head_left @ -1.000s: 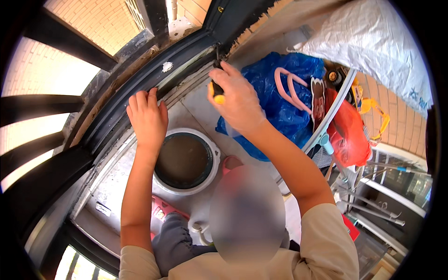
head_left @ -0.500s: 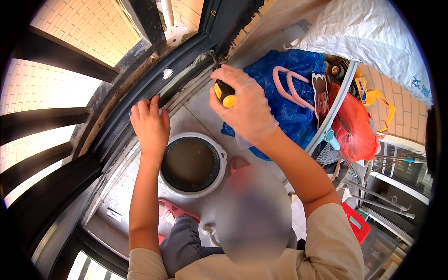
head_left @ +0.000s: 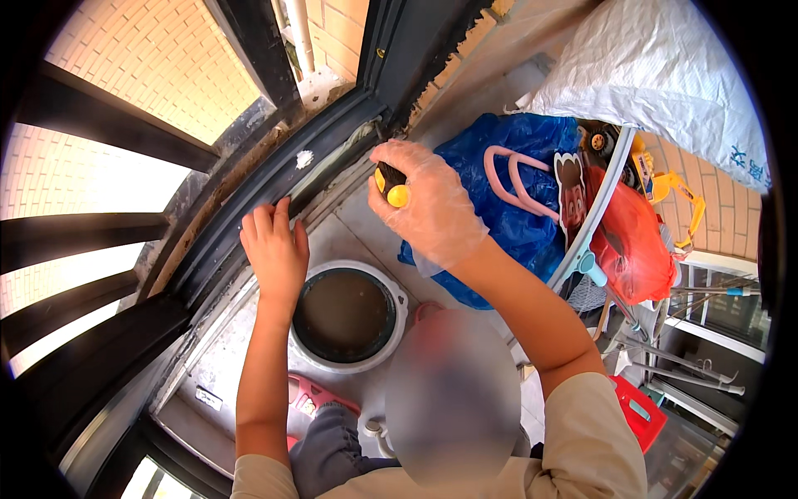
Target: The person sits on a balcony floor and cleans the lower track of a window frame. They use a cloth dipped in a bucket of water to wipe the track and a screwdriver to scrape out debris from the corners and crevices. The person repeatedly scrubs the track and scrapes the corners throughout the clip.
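Observation:
My right hand (head_left: 432, 208) wears a thin clear glove and is closed around a screwdriver with a yellow and black handle (head_left: 391, 187). The shaft points up toward the corner of the dark window frame (head_left: 378, 125), and the tip is hard to make out. My bare left hand (head_left: 274, 249) lies flat on the dark lower rail of the frame (head_left: 224, 241), fingers pointing up and holding nothing. A small white blob (head_left: 304, 158) sits on the rail between the two hands.
Below my hands is a white top-loading washer with a round dark opening (head_left: 345, 316). To the right lie a blue plastic bag (head_left: 507, 208) with pink handles, a red bag (head_left: 636, 241), a white woven sack (head_left: 657, 75) and a red stool (head_left: 636, 412). Brick wall shows outside.
My right hand with the screwdriver has come slightly down and left from the frame corner. My left hand stays pressed on the rail. The view has shifted a little.

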